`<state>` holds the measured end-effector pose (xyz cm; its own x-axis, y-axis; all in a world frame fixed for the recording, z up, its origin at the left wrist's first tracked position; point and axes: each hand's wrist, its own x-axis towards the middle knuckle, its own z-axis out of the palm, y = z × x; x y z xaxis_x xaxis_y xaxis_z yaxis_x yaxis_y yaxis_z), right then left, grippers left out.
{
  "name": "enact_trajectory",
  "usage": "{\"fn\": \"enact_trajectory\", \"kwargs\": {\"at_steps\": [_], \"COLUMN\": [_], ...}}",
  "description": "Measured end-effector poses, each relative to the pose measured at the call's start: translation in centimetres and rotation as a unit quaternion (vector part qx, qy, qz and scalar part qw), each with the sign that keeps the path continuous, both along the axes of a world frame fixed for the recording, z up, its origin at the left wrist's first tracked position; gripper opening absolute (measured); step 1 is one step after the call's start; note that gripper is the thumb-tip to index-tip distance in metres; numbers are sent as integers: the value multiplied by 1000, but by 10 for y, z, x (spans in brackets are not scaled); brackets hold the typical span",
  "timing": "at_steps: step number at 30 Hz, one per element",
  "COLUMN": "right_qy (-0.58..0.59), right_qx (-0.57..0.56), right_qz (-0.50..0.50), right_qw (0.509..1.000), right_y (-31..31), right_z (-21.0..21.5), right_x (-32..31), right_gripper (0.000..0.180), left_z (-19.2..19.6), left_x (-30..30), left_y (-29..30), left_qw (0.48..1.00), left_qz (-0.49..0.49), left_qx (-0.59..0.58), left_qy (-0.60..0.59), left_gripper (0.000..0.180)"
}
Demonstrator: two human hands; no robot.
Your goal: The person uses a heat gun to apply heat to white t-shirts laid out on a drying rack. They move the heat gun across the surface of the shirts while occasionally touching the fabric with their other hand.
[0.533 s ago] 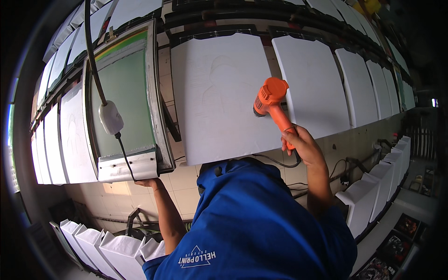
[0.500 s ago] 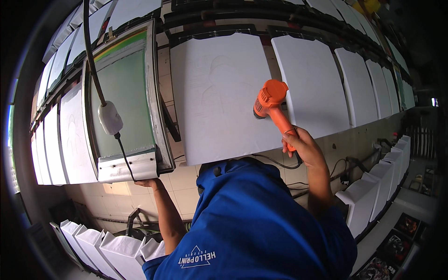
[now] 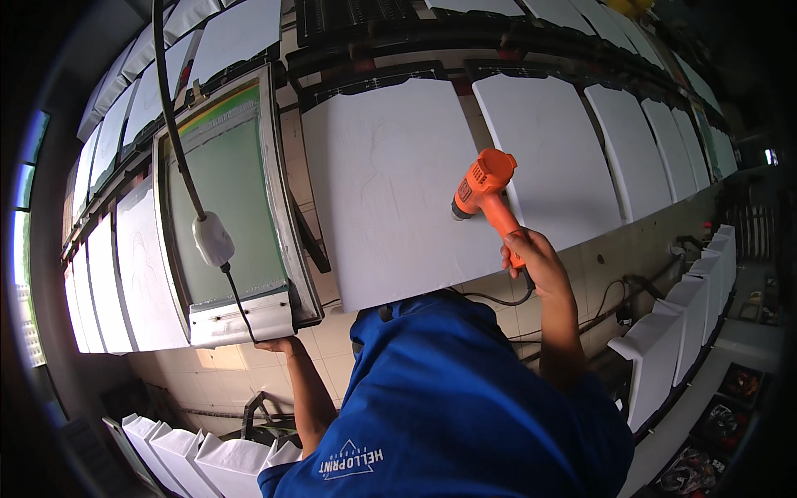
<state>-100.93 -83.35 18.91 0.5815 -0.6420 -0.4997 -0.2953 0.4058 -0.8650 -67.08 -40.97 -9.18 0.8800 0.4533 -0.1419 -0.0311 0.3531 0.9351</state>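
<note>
The right hand (image 3: 531,261) grips the orange heat gun (image 3: 486,195), aimed at the white cloth (image 3: 390,183) on the board, while the left hand (image 3: 278,344) holds the screen frame (image 3: 278,207) by its lower edge; I think drying is under way, so next it needs slow sweeps.

A long table (image 3: 581,257) is carrying a row of white sheets (image 3: 390,183), lying flat side by side. A framed screen (image 3: 228,207) is lying on it too, just beside the sheets.
</note>
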Motion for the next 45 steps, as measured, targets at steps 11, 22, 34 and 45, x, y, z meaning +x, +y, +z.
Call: {"fn": "enact_trajectory", "kwargs": {"at_steps": [11, 22, 34, 45], "right_qy": [-102, -102, -136, -154], "right_qx": [-5, -5, -2, 21], "right_qz": [122, -2, 129, 195], "right_qw": [987, 995, 982, 968], "right_y": [24, 22, 50, 7], "right_z": [-15, -20, -26, -28], "right_x": [93, 105, 136, 37], "right_gripper": [27, 32, 37, 39], "left_z": [-37, -29, -25, -18], "left_x": [-3, 15, 13, -56], "left_y": [15, -22, -9, 33], "left_qw": [996, 984, 971, 921], "left_qz": [61, 39, 14, 39], "left_qx": [58, 152, 214, 362], "left_qy": [16, 81, 106, 138], "left_gripper": [49, 50, 50, 51]}}
